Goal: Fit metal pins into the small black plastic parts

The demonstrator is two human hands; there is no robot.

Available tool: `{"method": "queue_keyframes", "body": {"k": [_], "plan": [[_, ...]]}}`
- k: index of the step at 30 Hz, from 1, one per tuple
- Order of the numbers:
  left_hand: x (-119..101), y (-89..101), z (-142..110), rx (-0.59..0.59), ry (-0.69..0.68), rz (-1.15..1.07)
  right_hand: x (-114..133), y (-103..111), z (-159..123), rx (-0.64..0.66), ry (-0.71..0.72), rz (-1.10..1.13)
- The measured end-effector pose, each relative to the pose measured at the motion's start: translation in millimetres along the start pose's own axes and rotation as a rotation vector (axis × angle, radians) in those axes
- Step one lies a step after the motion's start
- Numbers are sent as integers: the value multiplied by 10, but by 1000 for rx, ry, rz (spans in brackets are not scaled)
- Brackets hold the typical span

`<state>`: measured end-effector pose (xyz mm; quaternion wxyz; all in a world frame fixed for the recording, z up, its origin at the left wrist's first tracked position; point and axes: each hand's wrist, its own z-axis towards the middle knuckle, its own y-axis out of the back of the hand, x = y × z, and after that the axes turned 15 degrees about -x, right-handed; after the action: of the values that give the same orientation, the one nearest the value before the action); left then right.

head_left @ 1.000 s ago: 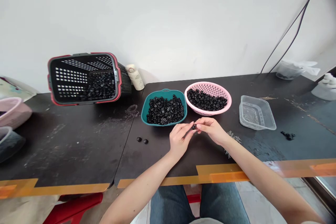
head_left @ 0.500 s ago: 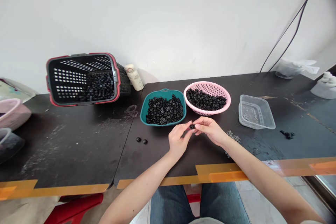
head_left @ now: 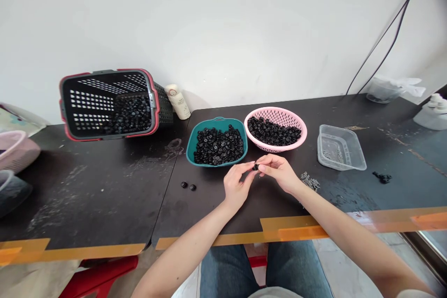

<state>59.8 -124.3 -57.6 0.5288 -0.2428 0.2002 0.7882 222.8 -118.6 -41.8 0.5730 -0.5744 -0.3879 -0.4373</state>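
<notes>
While my left hand (head_left: pixel 237 185) and right hand (head_left: pixel 277 173) meet over the dark worktable (head_left: pixel 104 195), a small black piece (head_left: pixel 256 167) sits pinched between them, held right at the fingertips (head_left: pixel 261 159) of both. My left fingers close on it from one side and my right fingers come in from the other, pressed together rather than spread, so most of it is hidden. What shows is a dark, slightly glossy, rounded edge, too small and too covered for me to read its full shape; it looks like the round black parts heaped in the teal plastic basket (head_left: pixel 190 149) and the pink perforated bowl (head_left: pixel 300 137), both just beyond my hands. Two loose black pieces (head_left: pixel 188 186) lie close together on the table to my left. To my right are a scatter of small metal bits (head_left: pixel 309 180), a clear plastic tray (head_left: pixel 340 148) and a little black clump (head_left: pixel 382 177). Further left, a black crate with a red rim (head_left: pixel 104 72) sits tilted at the back of the table, with more black pieces (head_left: pixel 131 116) inside.
</notes>
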Motion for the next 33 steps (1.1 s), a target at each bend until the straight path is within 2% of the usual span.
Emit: {"method": "queue_keyframes", "body": {"k": [9,18,25,29,33], "plan": [[21,13,6,55,17,41,20,2,29,-33,-36,-18],[40,14,4,74,22,77,35,3,19,-56,-35,-69],[41,12,10,86,32,79,0,23,20,-56,-88,-63],[40,9,15,102,84,56,0,20,20,-66,-73,-70],[39,-4,15,133,209,-14,7,9,28,-82,-44,-63]]}}
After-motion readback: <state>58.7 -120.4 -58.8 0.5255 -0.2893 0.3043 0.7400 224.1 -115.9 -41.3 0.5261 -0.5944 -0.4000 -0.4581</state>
